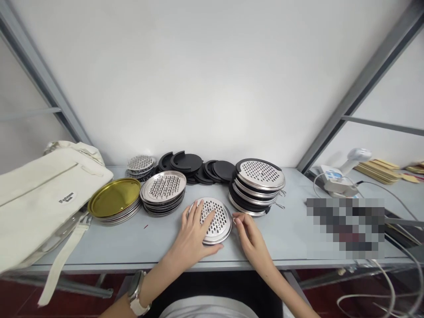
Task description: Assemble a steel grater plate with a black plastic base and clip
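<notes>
Silver perforated disc (217, 221), one, beneath spread fingers (197, 216) of the left hand (192, 238); right hand (254, 245) pinches one wire (235, 220) at three o'clock; narrow surface (233, 255) strip, then edge (233, 265), at six.

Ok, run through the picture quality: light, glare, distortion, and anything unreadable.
All in the head view: bright, fairly even light with soft shadows; a sheen on the gold disc; apparent wide-angle stretch, with the left post and right post splaying outward towards the top; no obvious motion blur on the left hand or right hand; a pixelated patch at right hiding what lies there.
</notes>
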The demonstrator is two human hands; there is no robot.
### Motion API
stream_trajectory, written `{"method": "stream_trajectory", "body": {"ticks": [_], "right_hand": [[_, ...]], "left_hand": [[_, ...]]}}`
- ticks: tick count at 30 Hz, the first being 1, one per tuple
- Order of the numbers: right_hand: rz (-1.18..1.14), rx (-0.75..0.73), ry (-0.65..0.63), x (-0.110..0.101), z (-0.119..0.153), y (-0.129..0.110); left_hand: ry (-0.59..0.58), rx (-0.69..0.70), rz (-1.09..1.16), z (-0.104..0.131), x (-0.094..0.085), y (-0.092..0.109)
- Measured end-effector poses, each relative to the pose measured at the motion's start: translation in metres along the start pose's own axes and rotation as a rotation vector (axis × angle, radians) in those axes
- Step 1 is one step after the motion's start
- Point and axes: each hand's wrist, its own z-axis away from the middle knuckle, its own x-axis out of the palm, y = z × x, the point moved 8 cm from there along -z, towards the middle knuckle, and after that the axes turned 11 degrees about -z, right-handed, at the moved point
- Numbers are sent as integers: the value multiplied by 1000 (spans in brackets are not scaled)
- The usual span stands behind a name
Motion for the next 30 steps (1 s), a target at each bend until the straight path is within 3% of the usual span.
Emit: {"method": "stream_trajectory", "body": {"ticks": [10,15,18,21,25,30], "right_hand": [[4,74,-90,4,-1,1],[139,127,-264,-15,-5,-5],[281,199,-338,-37,-6,1],[460,188,-249,-66,-11,13],[648,121,-139,-86,-15,26],[796,-57,-39,-80,-13,-1]], "left_hand": [[-63,39,-38,1,5,-5],[-115,107,-11,3,6,-8],[-126,125,16,4,6,-11],[-138,122,34,6,7,-13],[-148,118,49,6,7,-13],[-148,103,84,6,9,-15]]}}
